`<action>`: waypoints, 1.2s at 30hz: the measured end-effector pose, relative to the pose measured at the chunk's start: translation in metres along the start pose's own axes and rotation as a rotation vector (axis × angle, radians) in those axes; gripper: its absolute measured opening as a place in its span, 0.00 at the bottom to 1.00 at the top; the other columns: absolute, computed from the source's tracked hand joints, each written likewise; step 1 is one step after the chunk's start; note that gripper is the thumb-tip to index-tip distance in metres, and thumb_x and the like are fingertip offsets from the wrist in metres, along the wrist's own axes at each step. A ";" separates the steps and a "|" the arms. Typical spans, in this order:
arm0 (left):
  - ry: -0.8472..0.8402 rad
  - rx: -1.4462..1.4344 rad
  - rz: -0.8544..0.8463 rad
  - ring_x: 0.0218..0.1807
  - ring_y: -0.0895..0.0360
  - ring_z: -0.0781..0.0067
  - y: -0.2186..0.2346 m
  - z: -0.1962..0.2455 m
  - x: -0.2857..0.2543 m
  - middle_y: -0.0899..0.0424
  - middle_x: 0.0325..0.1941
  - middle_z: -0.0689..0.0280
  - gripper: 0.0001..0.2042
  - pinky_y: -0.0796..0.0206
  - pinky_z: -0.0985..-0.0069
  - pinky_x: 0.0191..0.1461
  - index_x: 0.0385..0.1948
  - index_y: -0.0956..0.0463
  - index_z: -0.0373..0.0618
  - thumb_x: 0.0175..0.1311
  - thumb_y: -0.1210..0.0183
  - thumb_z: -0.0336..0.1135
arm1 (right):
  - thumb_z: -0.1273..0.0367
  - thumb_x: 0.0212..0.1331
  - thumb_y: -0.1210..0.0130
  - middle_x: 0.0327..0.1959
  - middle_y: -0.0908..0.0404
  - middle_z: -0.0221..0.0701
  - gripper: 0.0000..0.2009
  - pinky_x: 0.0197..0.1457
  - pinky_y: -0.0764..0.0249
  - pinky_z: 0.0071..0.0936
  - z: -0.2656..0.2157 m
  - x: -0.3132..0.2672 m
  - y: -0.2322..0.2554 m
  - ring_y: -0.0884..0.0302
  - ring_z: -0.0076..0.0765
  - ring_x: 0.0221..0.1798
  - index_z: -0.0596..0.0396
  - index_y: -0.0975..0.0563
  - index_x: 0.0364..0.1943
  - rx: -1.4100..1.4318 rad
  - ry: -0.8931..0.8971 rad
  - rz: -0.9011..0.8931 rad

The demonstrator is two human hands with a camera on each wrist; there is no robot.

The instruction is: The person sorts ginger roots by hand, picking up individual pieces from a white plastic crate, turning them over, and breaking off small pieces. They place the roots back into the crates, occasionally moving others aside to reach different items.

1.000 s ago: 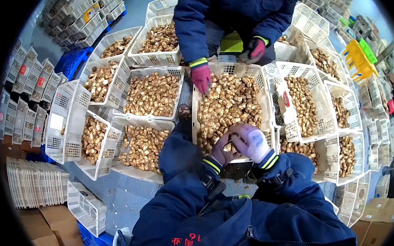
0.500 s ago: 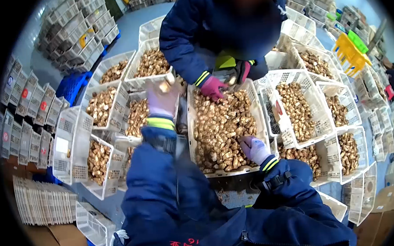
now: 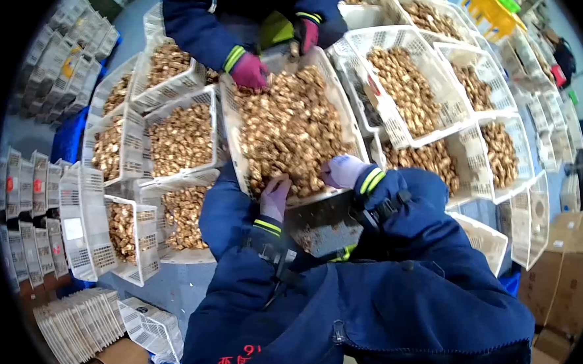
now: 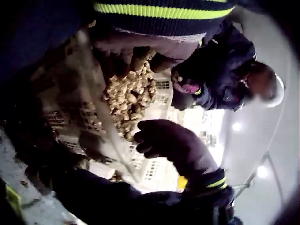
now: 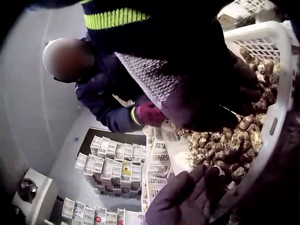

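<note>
A white plastic crate (image 3: 233, 142) full of small knobby brown-and-cream pieces (image 3: 292, 126) stands in front of me. My left hand (image 3: 276, 197), in a light purple glove, is at its near edge. In the left wrist view, a brown knobby piece (image 4: 140, 57) shows between its fingers and thumb. My right hand (image 3: 343, 171), gloved alike, rests on the heap at the near right corner, fingers loosely bent, thumb apart. Opposite, a person in dark blue has a pink-gloved hand (image 3: 249, 72) on the far pieces and another pink-gloved hand (image 3: 307, 35) above the far rim.
Several crates of like pieces flank the middle one, such as a left crate (image 3: 150, 153) and a tilted right crate (image 3: 357, 53). Stacked white crates (image 3: 73, 35) stand at the back left. Cardboard boxes (image 3: 562, 260) are at the lower right.
Both hands were together at the near edge, then the left reached out over the left crate. Now it is back at the middle crate's near edge. The right has stayed on the heap since.
</note>
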State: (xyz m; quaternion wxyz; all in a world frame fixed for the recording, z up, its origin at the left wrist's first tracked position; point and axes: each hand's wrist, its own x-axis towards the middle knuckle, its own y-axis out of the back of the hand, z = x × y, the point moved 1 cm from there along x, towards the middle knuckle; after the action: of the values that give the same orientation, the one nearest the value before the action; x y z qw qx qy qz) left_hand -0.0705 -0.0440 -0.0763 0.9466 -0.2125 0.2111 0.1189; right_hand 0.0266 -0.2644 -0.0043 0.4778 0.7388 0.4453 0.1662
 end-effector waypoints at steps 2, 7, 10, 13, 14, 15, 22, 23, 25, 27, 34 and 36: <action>0.052 0.208 -0.057 0.45 0.20 0.60 -0.009 0.001 -0.004 0.16 0.43 0.59 0.15 0.28 0.72 0.47 0.45 0.21 0.42 0.62 0.41 0.42 | 0.60 0.52 0.50 0.30 0.18 0.44 0.14 0.41 0.25 0.44 -0.010 0.001 -0.002 0.20 0.52 0.36 0.54 0.18 0.28 0.040 -0.104 -0.093; -0.318 1.134 -0.338 0.48 0.24 0.54 -0.033 0.025 -0.026 0.21 0.46 0.53 0.18 0.32 0.64 0.55 0.46 0.24 0.42 0.52 0.37 0.36 | 0.53 0.50 0.46 0.36 0.17 0.42 0.20 0.45 0.24 0.40 -0.048 -0.010 0.038 0.20 0.50 0.42 0.53 0.17 0.37 -0.016 -0.240 -0.393; -0.339 1.409 -0.486 0.54 0.30 0.50 -0.033 0.020 -0.020 0.23 0.47 0.56 0.22 0.37 0.60 0.58 0.45 0.22 0.47 0.44 0.33 0.37 | 0.53 0.47 0.46 0.45 0.19 0.40 0.25 0.49 0.25 0.42 -0.028 0.001 -0.016 0.21 0.47 0.48 0.50 0.21 0.48 -0.080 -0.297 -0.470; -0.380 1.616 -0.523 0.55 0.30 0.53 -0.032 0.016 -0.016 0.24 0.48 0.60 0.23 0.36 0.61 0.58 0.47 0.24 0.52 0.43 0.33 0.38 | 0.57 0.48 0.46 0.52 0.22 0.38 0.25 0.48 0.25 0.43 -0.028 -0.007 -0.034 0.22 0.46 0.50 0.50 0.26 0.52 -0.175 -0.346 -0.368; -0.350 1.715 -0.516 0.55 0.30 0.55 -0.036 0.015 -0.014 0.24 0.48 0.61 0.23 0.36 0.62 0.58 0.47 0.24 0.54 0.44 0.33 0.37 | 0.60 0.46 0.44 0.49 0.20 0.37 0.22 0.46 0.25 0.41 -0.031 -0.004 -0.032 0.21 0.47 0.49 0.50 0.24 0.49 -0.152 -0.425 -0.373; -0.332 1.805 -0.487 0.56 0.30 0.57 -0.040 0.014 -0.016 0.25 0.49 0.63 0.20 0.35 0.64 0.57 0.45 0.24 0.55 0.46 0.35 0.37 | 0.62 0.45 0.43 0.47 0.19 0.36 0.22 0.44 0.24 0.41 -0.034 -0.001 -0.029 0.20 0.46 0.48 0.49 0.23 0.48 -0.177 -0.438 -0.414; -0.517 1.794 -0.553 0.48 0.28 0.57 -0.043 0.025 -0.021 0.22 0.39 0.62 0.09 0.33 0.64 0.52 0.32 0.22 0.50 0.46 0.42 0.29 | 0.65 0.36 0.35 0.36 0.15 0.28 0.14 0.39 0.21 0.33 -0.035 0.010 -0.038 0.17 0.37 0.42 0.42 0.15 0.35 -0.300 -0.387 -0.472; -0.634 1.742 -0.518 0.46 0.27 0.58 -0.044 0.034 -0.027 0.22 0.39 0.62 0.09 0.33 0.65 0.50 0.32 0.21 0.50 0.46 0.43 0.29 | 0.66 0.37 0.37 0.35 0.15 0.30 0.13 0.39 0.22 0.34 -0.036 0.009 -0.024 0.17 0.40 0.42 0.43 0.16 0.33 -0.234 -0.344 -0.503; -0.680 1.655 -0.526 0.44 0.27 0.57 -0.050 0.052 -0.041 0.22 0.37 0.62 0.10 0.33 0.64 0.48 0.32 0.21 0.48 0.45 0.44 0.28 | 0.65 0.38 0.44 0.31 0.17 0.36 0.11 0.37 0.23 0.36 -0.050 -0.017 0.001 0.19 0.48 0.38 0.47 0.17 0.30 -0.146 -0.295 -0.194; -0.611 1.601 -0.545 0.43 0.27 0.55 -0.059 0.063 -0.047 0.22 0.36 0.61 0.11 0.33 0.63 0.48 0.33 0.21 0.47 0.44 0.44 0.29 | 0.65 0.41 0.44 0.29 0.17 0.34 0.09 0.36 0.23 0.36 -0.051 -0.029 -0.001 0.18 0.45 0.36 0.48 0.17 0.28 -0.206 -0.253 -0.128; -0.255 1.827 -0.772 0.52 0.28 0.62 -0.071 0.044 -0.047 0.22 0.44 0.64 0.12 0.34 0.68 0.57 0.38 0.21 0.50 0.49 0.41 0.28 | 0.65 0.50 0.45 0.29 0.16 0.34 0.07 0.35 0.23 0.38 -0.041 -0.036 -0.020 0.17 0.42 0.37 0.48 0.16 0.29 -0.349 -0.144 -0.381; -0.288 1.890 -0.827 0.50 0.27 0.61 -0.084 0.079 -0.044 0.22 0.43 0.63 0.13 0.32 0.66 0.55 0.40 0.21 0.51 0.49 0.41 0.30 | 0.64 0.47 0.46 0.29 0.16 0.35 0.08 0.35 0.23 0.37 -0.054 -0.034 0.016 0.18 0.43 0.34 0.48 0.17 0.29 -0.422 -0.199 -0.291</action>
State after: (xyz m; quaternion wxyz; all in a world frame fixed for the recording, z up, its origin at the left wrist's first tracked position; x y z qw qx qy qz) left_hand -0.0552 -0.0881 0.0373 0.7105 0.5758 0.0140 -0.4042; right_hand -0.0203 -0.2639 0.0418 0.6814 0.5639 0.4531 0.1112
